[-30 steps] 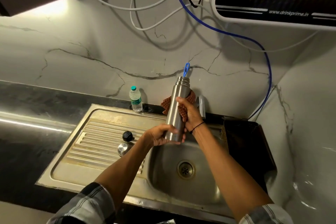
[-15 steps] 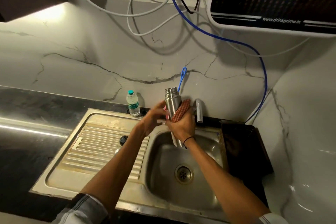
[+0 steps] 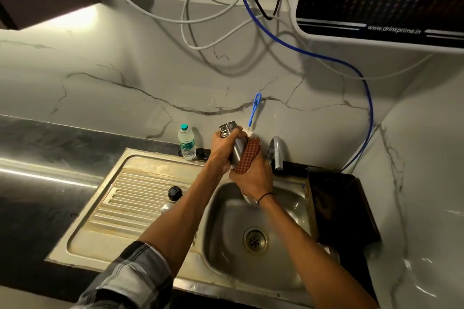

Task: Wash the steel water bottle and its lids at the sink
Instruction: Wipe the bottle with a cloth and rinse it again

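Bottle (image 3: pixel 238 148) in both your hands: you are holding the steel flask above the back edge of the sink (image 3: pixel 271 211), its open threaded mouth tilting up and to the left, its base pointing down into the basin behind your right wrist. Your left hand (image 3: pixel 224 148) is wrapping its fingers tightly around the upper body just below the neck. Your right hand (image 3: pixel 253 178) is closing around the lower body, pressing a red checked cloth (image 3: pixel 247 155) against the steel; the cloth is lying between your palm and the flask. A thin black band is sitting on that wrist.

On the ribbed draining board (image 3: pixel 135 198) to the left, a black lid (image 3: pixel 175 193) is resting just beside your left forearm, and a rounded steel lid (image 3: pixel 167 207) is sitting next to it, partly hidden by the arm. A small plastic bottle (image 3: pixel 186 142) with a green cap is standing upright at the board's back edge, near the marble wall. The tap (image 3: pixel 276 152) is curving down just to the right of the cloth; whether water is running cannot be told. A blue brush handle (image 3: pixel 254 110) is sticking up behind the flask. A dark rack (image 3: pixel 339 206) is sitting to the right of the basin.
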